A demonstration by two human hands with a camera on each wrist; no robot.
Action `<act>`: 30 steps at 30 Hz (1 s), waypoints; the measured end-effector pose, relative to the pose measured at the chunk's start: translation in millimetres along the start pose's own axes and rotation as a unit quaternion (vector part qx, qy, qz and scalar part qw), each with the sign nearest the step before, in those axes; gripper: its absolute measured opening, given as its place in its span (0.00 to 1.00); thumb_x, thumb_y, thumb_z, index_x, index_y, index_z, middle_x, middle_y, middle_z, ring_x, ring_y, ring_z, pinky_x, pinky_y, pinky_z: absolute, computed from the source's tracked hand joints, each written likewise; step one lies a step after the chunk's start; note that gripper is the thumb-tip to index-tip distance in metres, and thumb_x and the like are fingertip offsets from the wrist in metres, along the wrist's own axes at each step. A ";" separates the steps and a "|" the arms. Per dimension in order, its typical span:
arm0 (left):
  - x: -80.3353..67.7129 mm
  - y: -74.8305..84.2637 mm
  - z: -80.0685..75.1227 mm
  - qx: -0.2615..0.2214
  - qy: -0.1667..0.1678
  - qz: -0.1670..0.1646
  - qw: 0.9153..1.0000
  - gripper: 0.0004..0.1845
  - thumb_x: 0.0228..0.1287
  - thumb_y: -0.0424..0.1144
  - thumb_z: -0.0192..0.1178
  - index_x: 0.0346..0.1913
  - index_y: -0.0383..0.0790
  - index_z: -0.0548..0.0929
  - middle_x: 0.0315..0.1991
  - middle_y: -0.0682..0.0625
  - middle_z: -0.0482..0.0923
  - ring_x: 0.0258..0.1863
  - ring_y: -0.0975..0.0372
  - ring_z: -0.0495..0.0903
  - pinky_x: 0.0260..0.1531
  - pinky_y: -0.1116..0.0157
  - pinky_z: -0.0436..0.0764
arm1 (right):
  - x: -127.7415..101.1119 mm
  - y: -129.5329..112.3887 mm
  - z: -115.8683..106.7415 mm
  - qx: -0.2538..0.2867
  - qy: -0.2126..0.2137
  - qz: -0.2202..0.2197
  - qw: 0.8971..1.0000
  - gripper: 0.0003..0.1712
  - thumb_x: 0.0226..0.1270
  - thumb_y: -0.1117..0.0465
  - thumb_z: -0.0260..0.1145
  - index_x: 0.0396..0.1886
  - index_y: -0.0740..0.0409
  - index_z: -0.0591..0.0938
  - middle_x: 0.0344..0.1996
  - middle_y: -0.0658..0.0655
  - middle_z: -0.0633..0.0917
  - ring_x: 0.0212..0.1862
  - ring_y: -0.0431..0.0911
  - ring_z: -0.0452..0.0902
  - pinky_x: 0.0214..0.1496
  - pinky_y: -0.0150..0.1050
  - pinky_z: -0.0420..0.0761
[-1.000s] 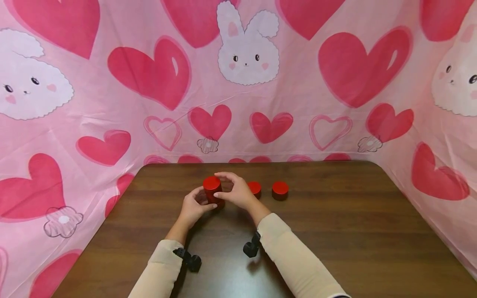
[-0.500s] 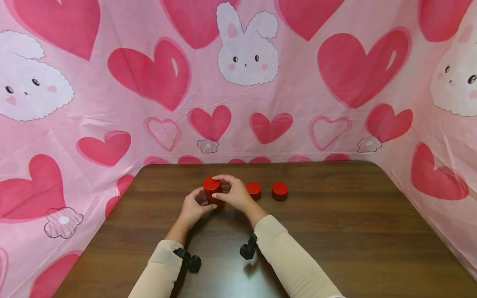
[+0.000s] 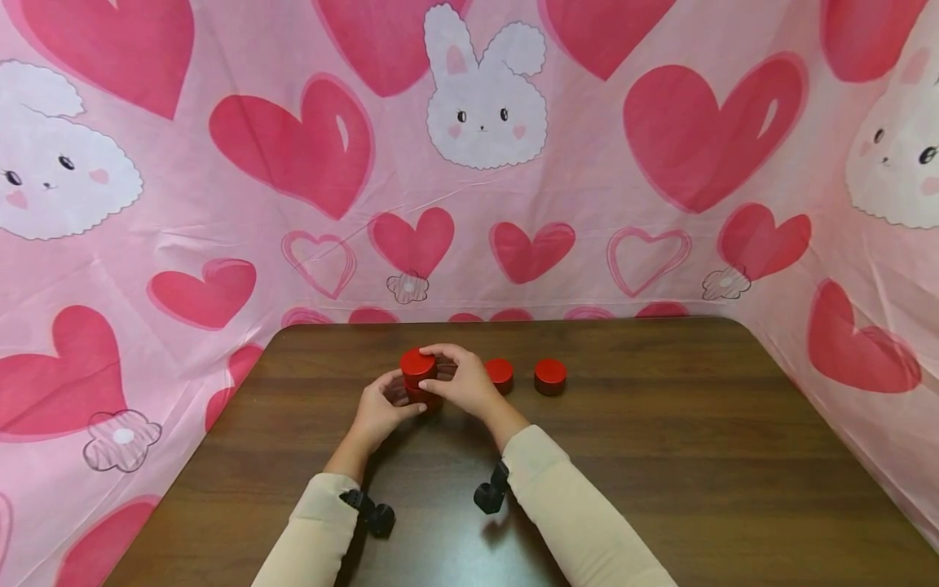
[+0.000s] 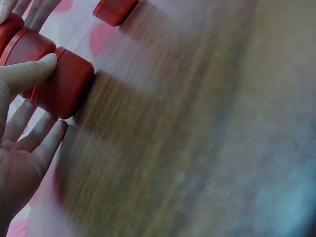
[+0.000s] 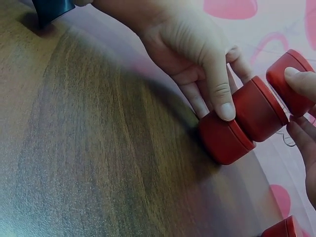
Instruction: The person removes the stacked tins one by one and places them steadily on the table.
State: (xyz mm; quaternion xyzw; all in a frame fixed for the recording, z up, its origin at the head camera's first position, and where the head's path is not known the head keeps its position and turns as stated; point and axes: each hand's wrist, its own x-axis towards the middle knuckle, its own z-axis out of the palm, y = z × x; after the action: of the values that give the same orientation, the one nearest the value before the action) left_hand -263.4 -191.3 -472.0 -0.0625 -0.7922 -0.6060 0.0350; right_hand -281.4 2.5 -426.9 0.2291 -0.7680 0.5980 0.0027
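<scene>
Three small red round tins are stacked at the far left-centre of the table. In the right wrist view the bottom tin [image 5: 222, 140] rests on the wood, and the middle tin [image 5: 259, 111] sits on it, slightly offset. My left hand [image 3: 381, 412] holds the lower part of the stack, thumb at the seam between these two and fingers behind. The top tin [image 3: 418, 363] is pinched between thumb and fingers of my right hand [image 3: 465, 385]. It is tilted, with a narrow gap showing above the middle tin.
Two more red tins, a nearer one [image 3: 500, 375] and a farther one [image 3: 550, 377], stand in a row to the right of the stack. A pink cloth [image 3: 469, 244] with hearts and rabbits hangs behind the brown wooden table [image 3: 697, 456].
My right hand has shifted slightly left on the top tin. That tin now stands visibly apart from the tin below, where the stack looked continuous before. My left hand has stayed in place.
</scene>
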 end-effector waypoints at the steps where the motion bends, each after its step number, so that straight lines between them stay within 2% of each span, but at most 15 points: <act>1: -0.1 0.0 -0.2 0.000 -0.001 0.001 1.000 0.35 0.46 0.24 0.75 0.62 0.34 0.75 0.56 0.36 0.78 0.54 0.46 0.79 0.54 0.55 0.78 | -0.2 -0.6 0.1 0.001 0.001 -0.002 1.000 0.28 0.55 0.63 0.76 0.57 0.50 0.81 0.55 0.53 0.81 0.52 0.46 0.81 0.55 0.38 0.80; 8: -0.1 1.9 -0.1 -0.004 -0.001 0.006 1.000 0.35 0.46 0.23 0.74 0.62 0.33 0.75 0.55 0.36 0.78 0.54 0.46 0.79 0.53 0.56 0.78 | -2.3 -1.3 1.0 0.008 0.010 -0.019 1.000 0.28 0.54 0.64 0.77 0.57 0.53 0.81 0.54 0.55 0.81 0.52 0.48 0.82 0.54 0.38 0.80; 20: 1.0 -0.6 0.9 -0.012 -0.004 0.003 1.000 0.36 0.46 0.22 0.74 0.62 0.33 0.75 0.55 0.35 0.78 0.53 0.45 0.80 0.52 0.56 0.79 | -8.2 -4.5 -2.2 0.020 0.018 -0.016 0.999 0.28 0.53 0.65 0.77 0.56 0.52 0.82 0.55 0.54 0.81 0.53 0.48 0.81 0.55 0.38 0.80; 27: 0.8 0.2 -0.9 -0.009 -0.003 -0.004 1.000 0.37 0.45 0.22 0.74 0.62 0.34 0.74 0.56 0.37 0.78 0.52 0.46 0.80 0.51 0.56 0.80 | -13.3 -5.6 -8.3 0.042 0.022 -0.025 0.999 0.28 0.54 0.66 0.77 0.57 0.52 0.81 0.56 0.56 0.80 0.55 0.51 0.80 0.57 0.43 0.79; 30: 0.6 0.4 -1.4 -0.008 -0.004 -0.006 1.000 0.37 0.46 0.23 0.74 0.62 0.35 0.75 0.56 0.37 0.78 0.52 0.47 0.80 0.51 0.56 0.80 | -14.9 -5.8 -9.8 0.046 0.029 -0.038 0.998 0.28 0.53 0.67 0.77 0.56 0.54 0.82 0.56 0.55 0.80 0.54 0.50 0.80 0.57 0.40 0.79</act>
State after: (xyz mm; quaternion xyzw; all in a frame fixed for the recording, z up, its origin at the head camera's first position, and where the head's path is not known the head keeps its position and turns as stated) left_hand -264.0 -192.5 -471.2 -0.0600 -0.7879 -0.6123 0.0278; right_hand -268.6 15.6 -423.0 0.2405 -0.7298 0.6389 0.0364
